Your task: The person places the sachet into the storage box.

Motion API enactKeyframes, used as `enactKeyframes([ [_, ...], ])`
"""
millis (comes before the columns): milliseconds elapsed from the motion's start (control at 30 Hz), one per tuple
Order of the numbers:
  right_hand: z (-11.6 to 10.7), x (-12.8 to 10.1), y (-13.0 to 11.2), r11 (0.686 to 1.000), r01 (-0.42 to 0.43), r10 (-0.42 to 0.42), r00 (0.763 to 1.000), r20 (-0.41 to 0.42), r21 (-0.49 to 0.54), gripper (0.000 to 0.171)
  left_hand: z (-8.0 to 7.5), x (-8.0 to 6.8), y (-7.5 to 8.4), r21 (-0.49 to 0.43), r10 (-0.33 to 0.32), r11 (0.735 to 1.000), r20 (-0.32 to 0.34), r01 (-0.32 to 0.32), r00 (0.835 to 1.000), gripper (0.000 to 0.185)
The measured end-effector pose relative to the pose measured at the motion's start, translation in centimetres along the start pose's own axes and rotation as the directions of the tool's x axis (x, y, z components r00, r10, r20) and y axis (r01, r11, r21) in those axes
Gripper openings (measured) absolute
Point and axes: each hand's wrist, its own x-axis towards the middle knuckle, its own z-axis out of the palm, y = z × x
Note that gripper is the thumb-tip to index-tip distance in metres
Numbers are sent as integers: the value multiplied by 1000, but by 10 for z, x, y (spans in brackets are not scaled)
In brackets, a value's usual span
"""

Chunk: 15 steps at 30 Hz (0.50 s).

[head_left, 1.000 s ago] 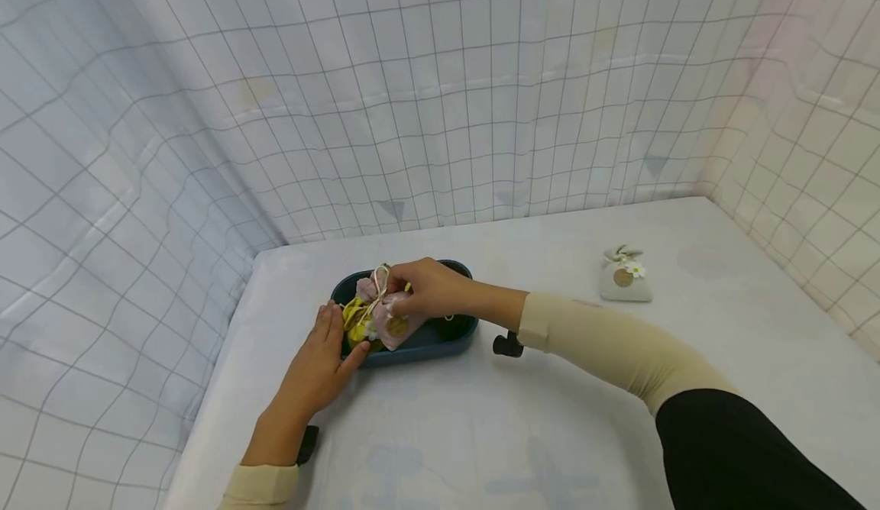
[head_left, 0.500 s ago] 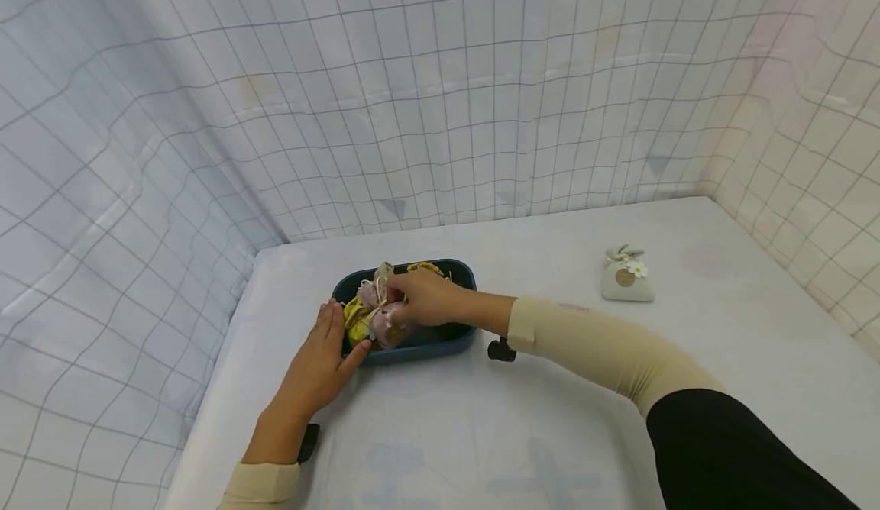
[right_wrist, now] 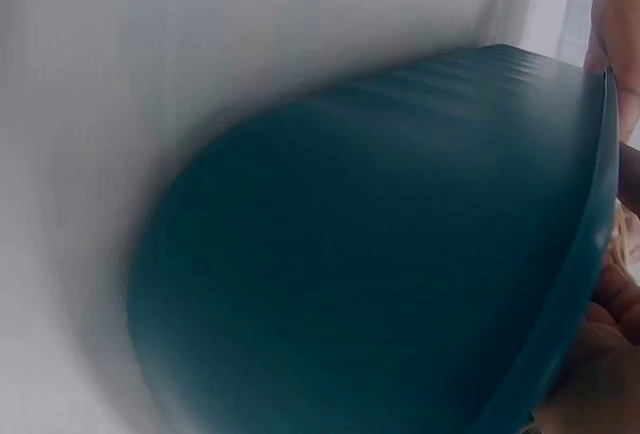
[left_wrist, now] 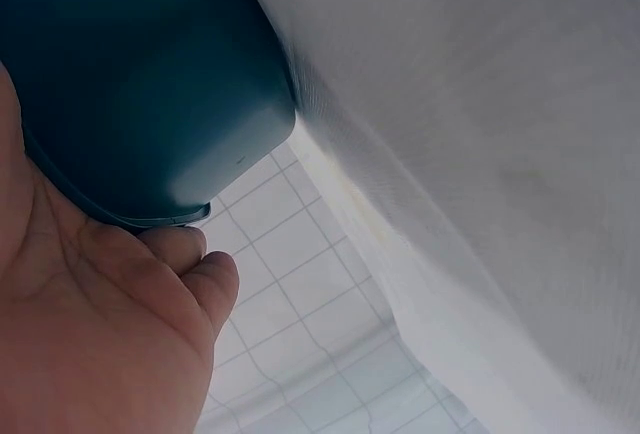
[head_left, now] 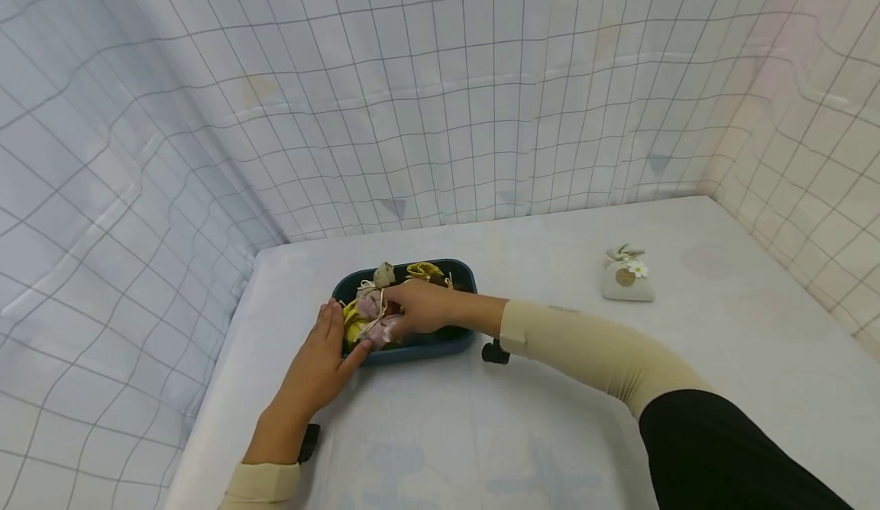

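A dark teal oval basin [head_left: 419, 354] stands on the white-covered table, its outer wall [left_wrist: 150, 74] filling much of the left wrist view. My left hand [head_left: 318, 369] rests along its left end, fingers straight, thumb by the front rim. Inside the basin, my right hand [head_left: 428, 308] pinches a small pink drawstring pouch [head_left: 376, 333] tied with pale cord. A yellow pouch [head_left: 352, 319] lies left of it, partly covered. Behind are a greenish pouch top [head_left: 384, 274] and another yellow pouch [head_left: 424, 269]. In the right wrist view the basin wall [right_wrist: 350, 224] hides most of the right hand [right_wrist: 600, 374].
A whitish pouch [head_left: 627, 277] with a daisy and a round brown tag sits alone toward the table's right side. White grid-patterned curtains [head_left: 440, 113] enclose the table at the back and both sides.
My right hand has moved slightly left and lower into the basin with the pink pouch, uncovering the greenish and rear yellow pouches. The left hand has stayed put.
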Motion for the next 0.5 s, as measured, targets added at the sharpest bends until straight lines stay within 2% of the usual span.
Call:
enactKeyframes([
  [133,-4,-5,5,999,-22,24,999,42,-37,19,0,1,1,5,-2,1000,10,2,1000,90],
  [267,-13,-12,6,997,-63,65,997,32,-38,24,1,2,1,6,5,1000,6,-5,1000,91],
  [400,-27,-20,6,995,-85,86,996,-5,54,34,2,1,1,4,4,1000,2,-4,1000,90],
  [500,-38,-28,8,988,-79,84,996,-40,129,35,2,1,-1,4,-7,1000,14,7,1000,91],
])
